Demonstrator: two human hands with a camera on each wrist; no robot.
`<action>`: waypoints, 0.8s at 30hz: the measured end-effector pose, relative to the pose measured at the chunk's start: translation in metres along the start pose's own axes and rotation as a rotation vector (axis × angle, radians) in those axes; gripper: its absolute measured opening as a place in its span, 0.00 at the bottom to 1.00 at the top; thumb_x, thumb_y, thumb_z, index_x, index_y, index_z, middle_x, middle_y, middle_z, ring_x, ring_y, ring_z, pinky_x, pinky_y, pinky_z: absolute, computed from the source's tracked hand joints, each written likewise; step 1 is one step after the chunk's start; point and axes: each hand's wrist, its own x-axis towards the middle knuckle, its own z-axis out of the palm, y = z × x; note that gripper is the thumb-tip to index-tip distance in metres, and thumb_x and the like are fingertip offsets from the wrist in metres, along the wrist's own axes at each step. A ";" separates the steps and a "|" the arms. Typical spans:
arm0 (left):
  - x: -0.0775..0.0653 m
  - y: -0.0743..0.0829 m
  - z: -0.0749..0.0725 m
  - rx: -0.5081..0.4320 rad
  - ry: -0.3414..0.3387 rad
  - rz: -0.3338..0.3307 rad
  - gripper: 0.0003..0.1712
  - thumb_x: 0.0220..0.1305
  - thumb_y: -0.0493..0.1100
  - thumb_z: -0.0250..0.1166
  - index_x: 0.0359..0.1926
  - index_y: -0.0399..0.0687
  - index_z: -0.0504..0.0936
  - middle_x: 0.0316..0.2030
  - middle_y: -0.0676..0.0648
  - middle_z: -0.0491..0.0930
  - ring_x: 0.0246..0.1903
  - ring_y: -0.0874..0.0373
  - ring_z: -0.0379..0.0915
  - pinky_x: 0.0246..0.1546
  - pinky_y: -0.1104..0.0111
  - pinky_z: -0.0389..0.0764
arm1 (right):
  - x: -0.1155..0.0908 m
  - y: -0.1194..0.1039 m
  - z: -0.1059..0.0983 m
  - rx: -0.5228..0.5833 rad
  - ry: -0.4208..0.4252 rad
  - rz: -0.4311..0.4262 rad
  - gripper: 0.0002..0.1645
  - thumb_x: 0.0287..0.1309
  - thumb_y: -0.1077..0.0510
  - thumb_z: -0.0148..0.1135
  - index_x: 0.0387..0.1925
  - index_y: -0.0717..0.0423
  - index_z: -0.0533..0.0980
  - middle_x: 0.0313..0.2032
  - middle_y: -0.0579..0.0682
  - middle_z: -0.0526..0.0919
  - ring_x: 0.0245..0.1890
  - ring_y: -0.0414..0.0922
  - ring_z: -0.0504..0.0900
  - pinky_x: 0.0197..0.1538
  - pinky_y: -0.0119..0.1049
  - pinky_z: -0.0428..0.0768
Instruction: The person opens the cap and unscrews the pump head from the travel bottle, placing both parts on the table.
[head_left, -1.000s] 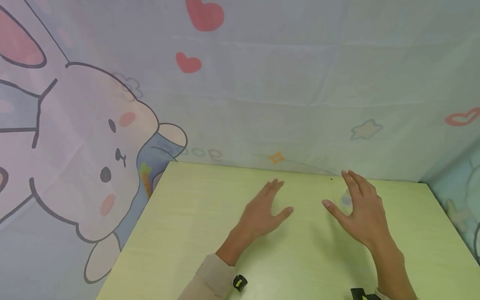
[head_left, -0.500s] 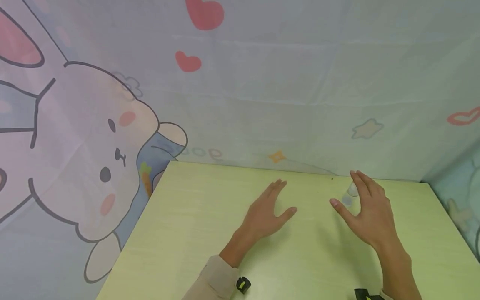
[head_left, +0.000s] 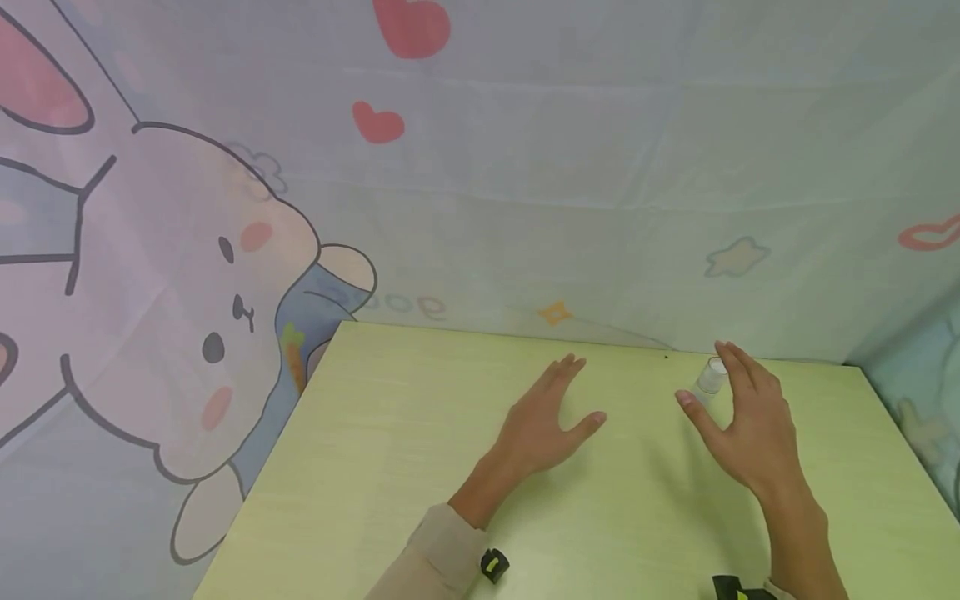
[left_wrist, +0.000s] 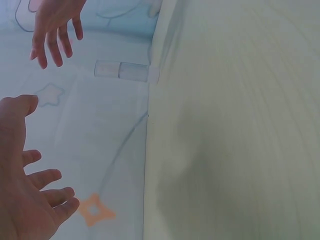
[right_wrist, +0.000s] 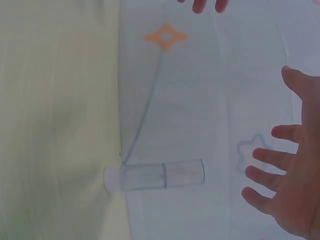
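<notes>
A clear cylinder-shaped container [head_left: 711, 375] stands upright near the back of the table, partly behind my right hand in the head view. In the right wrist view this container [right_wrist: 143, 177] shows two transparent sections, a dark line between them and a whitish end at the table. My right hand [head_left: 752, 425] hovers over the table in front of the container, thumb spread from the fingers, holding nothing. To its left, my left hand [head_left: 534, 427] is also raised, with thumb apart and nothing in it. Both hands face each other across a gap.
The pale yellow-green table [head_left: 420, 400] meets a hanging printed cloth [head_left: 540, 167] at its back edge. Another cloth panel [head_left: 930, 367] borders the right side. A tiny dark speck [head_left: 666, 357] lies near the back edge.
Both hands have drifted slightly to the right, still apart. More of the clear container now shows between my right thumb and fingers.
</notes>
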 end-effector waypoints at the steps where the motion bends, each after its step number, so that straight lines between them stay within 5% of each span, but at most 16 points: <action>1: 0.002 0.001 0.001 -0.002 0.000 0.005 0.45 0.75 0.74 0.55 0.85 0.68 0.53 0.83 0.59 0.51 0.82 0.57 0.47 0.70 0.46 0.74 | 0.000 0.001 0.000 0.005 0.005 0.000 0.48 0.70 0.42 0.66 0.83 0.53 0.58 0.78 0.64 0.62 0.73 0.74 0.60 0.57 0.84 0.60; 11: 0.012 0.015 0.002 -0.043 -0.027 0.026 0.45 0.75 0.73 0.56 0.84 0.68 0.54 0.84 0.58 0.51 0.81 0.58 0.49 0.71 0.46 0.73 | -0.002 0.012 0.000 0.035 0.018 0.032 0.47 0.71 0.44 0.65 0.82 0.54 0.58 0.76 0.68 0.63 0.72 0.75 0.61 0.58 0.83 0.63; 24: 0.035 0.030 0.015 0.053 0.008 0.068 0.43 0.76 0.71 0.56 0.83 0.64 0.58 0.81 0.56 0.58 0.78 0.59 0.58 0.65 0.52 0.79 | -0.005 0.037 0.009 0.070 0.020 0.056 0.44 0.74 0.47 0.63 0.80 0.62 0.58 0.73 0.74 0.64 0.69 0.78 0.62 0.62 0.80 0.62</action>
